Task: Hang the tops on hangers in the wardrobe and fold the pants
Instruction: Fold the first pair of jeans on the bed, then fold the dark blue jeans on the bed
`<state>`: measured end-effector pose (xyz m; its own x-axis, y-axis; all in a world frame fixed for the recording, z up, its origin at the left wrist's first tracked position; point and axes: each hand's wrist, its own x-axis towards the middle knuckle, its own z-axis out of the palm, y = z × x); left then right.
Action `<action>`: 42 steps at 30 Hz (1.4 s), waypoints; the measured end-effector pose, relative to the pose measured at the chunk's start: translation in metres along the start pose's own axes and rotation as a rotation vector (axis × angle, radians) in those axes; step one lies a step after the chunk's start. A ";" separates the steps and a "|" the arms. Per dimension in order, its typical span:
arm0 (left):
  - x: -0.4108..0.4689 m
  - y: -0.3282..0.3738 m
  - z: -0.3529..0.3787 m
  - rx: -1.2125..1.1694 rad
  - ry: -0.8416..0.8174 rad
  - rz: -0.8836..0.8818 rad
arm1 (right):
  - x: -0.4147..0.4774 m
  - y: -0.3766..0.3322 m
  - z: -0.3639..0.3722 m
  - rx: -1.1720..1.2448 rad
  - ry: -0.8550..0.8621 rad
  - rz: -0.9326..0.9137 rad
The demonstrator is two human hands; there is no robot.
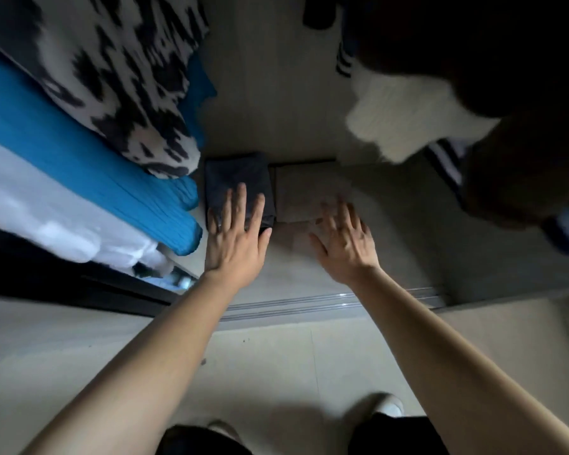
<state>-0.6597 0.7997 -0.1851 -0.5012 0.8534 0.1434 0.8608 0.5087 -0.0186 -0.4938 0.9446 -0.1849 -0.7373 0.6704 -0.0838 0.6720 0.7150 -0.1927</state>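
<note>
Two folded pants lie side by side on the wardrobe floor (408, 224): dark grey pants (237, 178) on the left and beige pants (306, 188) on the right. My left hand (235, 234) is spread flat with straight fingers over the near edge of the dark pants. My right hand (345, 238) is spread flat over the near corner of the beige pants. Both hands are blurred by motion, so contact is unclear. Hanging tops frame the view: a black-and-white patterned top (119, 77), a blue top (79, 152) and a white top (46, 211) on the left.
A cream knit top (408, 116) and a dark garment (506, 77) hang on the right, with striped fabric (345, 60) behind. The wardrobe's sliding-door track (309, 303) crosses below my hands. My shoe (388, 405) stands on the pale tiled floor (79, 356).
</note>
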 end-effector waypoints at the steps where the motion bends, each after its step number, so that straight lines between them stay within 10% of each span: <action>1: -0.001 0.003 -0.028 -0.002 -0.001 0.000 | -0.011 -0.004 -0.025 0.004 -0.007 -0.003; 10: -0.022 0.043 -0.274 -0.040 -0.051 0.026 | -0.132 -0.030 -0.234 0.100 -0.101 0.134; 22: -0.077 0.135 -0.479 -0.218 0.124 0.508 | -0.380 -0.003 -0.421 -0.032 0.100 0.621; 31: -0.104 0.326 -0.645 -0.306 0.491 0.848 | -0.560 0.078 -0.576 -0.142 0.524 0.925; 42: -0.322 0.637 -0.710 -0.520 0.409 1.186 | -0.910 0.194 -0.601 -0.208 0.598 1.325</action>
<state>0.1131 0.7684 0.4595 0.5421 0.6036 0.5846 0.7319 -0.6810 0.0244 0.3486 0.5925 0.4420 0.5161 0.7883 0.3351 0.8554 -0.4946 -0.1538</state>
